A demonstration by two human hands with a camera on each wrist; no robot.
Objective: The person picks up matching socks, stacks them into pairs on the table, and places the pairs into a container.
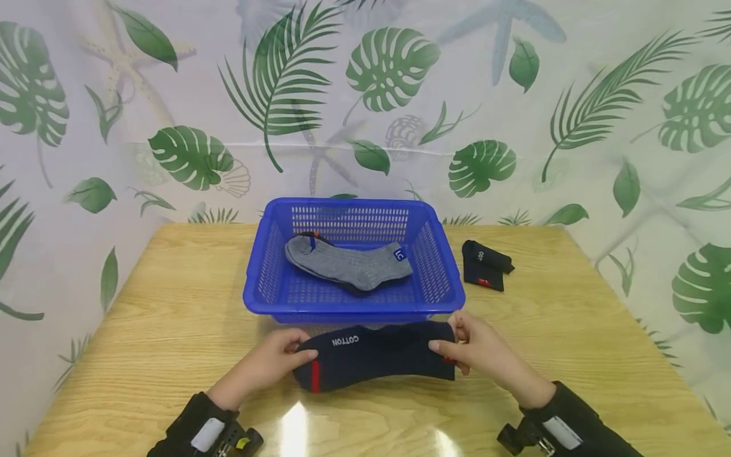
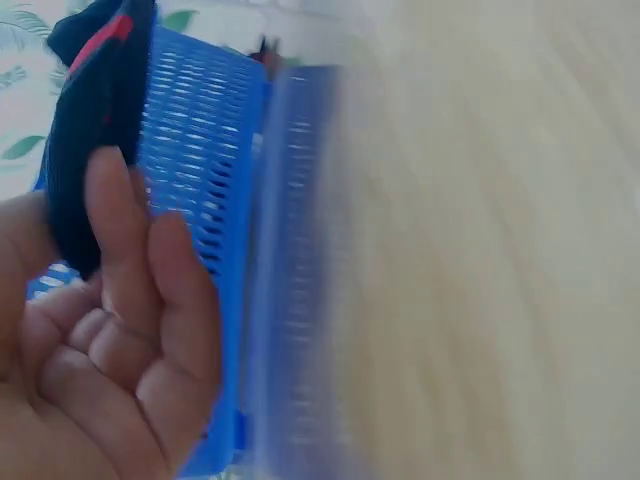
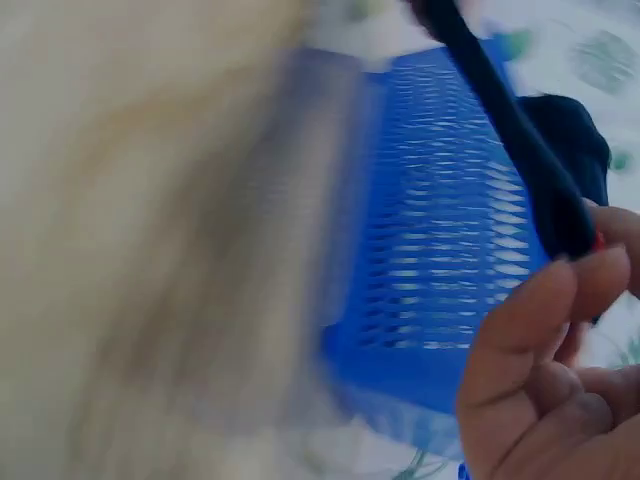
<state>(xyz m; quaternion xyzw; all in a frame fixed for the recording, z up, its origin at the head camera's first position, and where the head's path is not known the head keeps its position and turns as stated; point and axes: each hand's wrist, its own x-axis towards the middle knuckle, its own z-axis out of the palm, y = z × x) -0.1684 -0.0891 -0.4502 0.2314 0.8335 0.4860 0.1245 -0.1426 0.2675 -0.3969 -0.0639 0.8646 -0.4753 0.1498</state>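
A dark navy sock (image 1: 382, 352) with COTTON lettering and a red band is stretched sideways between both hands, just in front of the blue basket. My left hand (image 1: 274, 358) pinches its red-banded end between thumb and fingers. At the other end my right hand (image 1: 476, 349) pinches the sock close to a small red mark. In the left wrist view the sock (image 2: 95, 140) hangs from thumb and fingertips. The right wrist view shows the sock (image 3: 520, 140) edge-on, its end between the fingertips.
The blue plastic basket (image 1: 354, 308) stands mid-table, with a grey sock (image 1: 354, 265) lying over darker socks inside. To its right lies a folded black sock pair (image 1: 485, 265) on the wooden table (image 1: 571, 355). A leaf-patterned cloth (image 1: 342, 146) hangs behind.
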